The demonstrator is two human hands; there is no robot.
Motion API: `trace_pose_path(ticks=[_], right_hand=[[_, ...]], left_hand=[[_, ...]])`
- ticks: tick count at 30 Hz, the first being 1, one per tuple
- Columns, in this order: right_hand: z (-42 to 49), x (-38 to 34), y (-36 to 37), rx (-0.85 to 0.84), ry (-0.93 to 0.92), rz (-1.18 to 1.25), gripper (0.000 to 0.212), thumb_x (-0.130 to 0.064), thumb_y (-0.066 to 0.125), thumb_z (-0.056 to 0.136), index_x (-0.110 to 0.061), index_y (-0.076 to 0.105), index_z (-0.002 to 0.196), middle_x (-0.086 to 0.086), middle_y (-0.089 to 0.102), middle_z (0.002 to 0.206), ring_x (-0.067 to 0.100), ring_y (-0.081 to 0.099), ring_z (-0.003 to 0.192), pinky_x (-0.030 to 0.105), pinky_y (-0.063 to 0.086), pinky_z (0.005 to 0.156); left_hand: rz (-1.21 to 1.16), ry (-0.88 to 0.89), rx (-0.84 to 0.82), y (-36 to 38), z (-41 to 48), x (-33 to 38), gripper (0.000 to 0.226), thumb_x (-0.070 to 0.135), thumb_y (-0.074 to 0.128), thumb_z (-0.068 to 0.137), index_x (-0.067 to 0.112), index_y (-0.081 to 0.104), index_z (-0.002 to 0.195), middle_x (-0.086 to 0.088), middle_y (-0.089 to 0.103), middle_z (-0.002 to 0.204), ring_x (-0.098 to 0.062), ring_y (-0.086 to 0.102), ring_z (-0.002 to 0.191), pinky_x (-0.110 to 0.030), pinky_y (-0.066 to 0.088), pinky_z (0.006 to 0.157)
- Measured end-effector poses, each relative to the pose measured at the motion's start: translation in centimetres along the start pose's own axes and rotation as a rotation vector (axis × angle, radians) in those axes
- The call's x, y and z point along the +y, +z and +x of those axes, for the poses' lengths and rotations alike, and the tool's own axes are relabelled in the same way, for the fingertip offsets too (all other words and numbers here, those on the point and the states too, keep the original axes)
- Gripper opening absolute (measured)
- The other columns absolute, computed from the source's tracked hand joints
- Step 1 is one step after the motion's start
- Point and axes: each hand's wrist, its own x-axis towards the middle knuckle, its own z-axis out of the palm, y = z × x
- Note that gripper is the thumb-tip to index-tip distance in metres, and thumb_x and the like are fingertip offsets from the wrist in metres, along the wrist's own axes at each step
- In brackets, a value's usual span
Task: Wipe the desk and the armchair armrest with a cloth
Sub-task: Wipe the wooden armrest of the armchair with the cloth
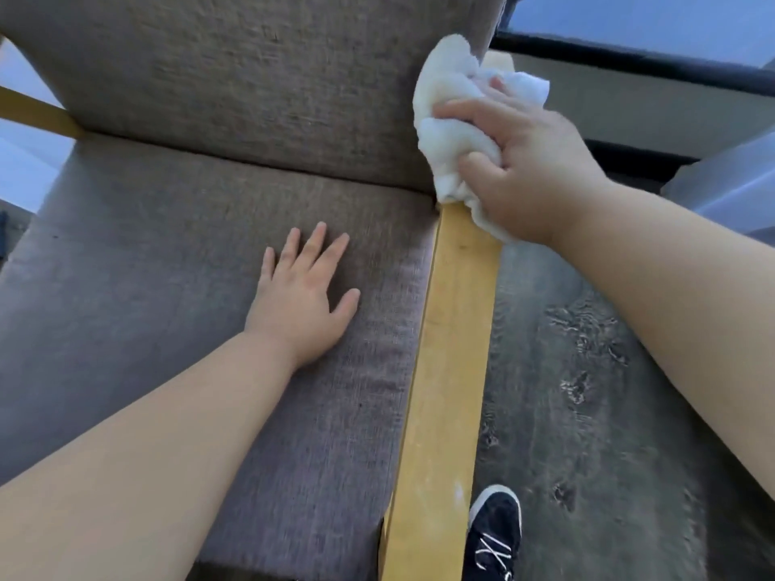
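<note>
While our right hand (pixel 532 169) grips the bunched white cloth (pixel 451 119) at the yellow wooden armrest's (pixel 453 329) back end, left hand (pixel 302 295) spread flat on grey fabric seat (pixel 167 266); armrest step, nxt: drag fwd w/ pressure.

Both of my forearms are bare right up to the frame edges, with no sleeve showing on either. My left hand (pixel 300 301) and right hand (pixel 530 178) carry no rings, watch or gloves. Below, I see one foot in a dark navy sneaker (pixel 495 534) with a white sole rim and white laces.
</note>
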Motion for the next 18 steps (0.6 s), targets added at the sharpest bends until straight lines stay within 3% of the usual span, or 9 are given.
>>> trace_pose_path(ticks=[2,6,11,18], right_hand=[[-0.1,0.5,0.5,-0.068,-0.047,-0.094,0.056,-0.042,0.049,0.094,-0.046,0.045,0.149,-0.012,0.037,0.167,0.02,0.016,0.16,0.034,0.025,0.112],[-0.5,0.7,0.9,-0.132,-0.035,-0.169,0.081,-0.07,0.058,0.084,-0.049,0.031,0.158,-0.003,0.016,0.176,0.028,0.002,0.163,0.052,0.014,0.128],[-0.9,0.0,1.6,-0.032,-0.077,-0.155,0.061,-0.051,0.062,0.084,-0.033,0.06,0.142,0.001,0.036,0.167,0.029,0.017,0.16,0.042,0.012,0.13],[-2.8,-0.8,2.2,-0.022,-0.032,-0.108,0.051,-0.036,0.074,0.088,-0.031,0.064,0.138,-0.001,0.035,0.168,0.028,0.014,0.161,0.038,0.01,0.13]], left_hand=[[0.072,0.01,0.01,1.3,-0.2,-0.2,0.078,0.066,0.022,0.094,0.035,0.008,0.165,0.0,0.002,0.175,-0.029,-0.002,0.16,-0.057,-0.001,0.128],[0.118,0.022,0.104,2.5,-0.5,-0.2,0.075,0.062,0.029,0.097,0.031,0.017,0.165,-0.003,0.011,0.175,-0.032,0.007,0.16,-0.058,0.005,0.127],[0.121,0.041,0.149,2.8,-0.5,-0.2,0.075,0.058,0.035,0.096,0.028,0.025,0.164,-0.005,0.017,0.173,-0.034,0.013,0.159,-0.058,0.008,0.127],[0.144,0.036,0.136,2.4,-0.8,-0.1,0.076,0.058,0.034,0.095,0.026,0.027,0.164,-0.006,0.018,0.173,-0.035,0.014,0.159,-0.057,0.008,0.128]])
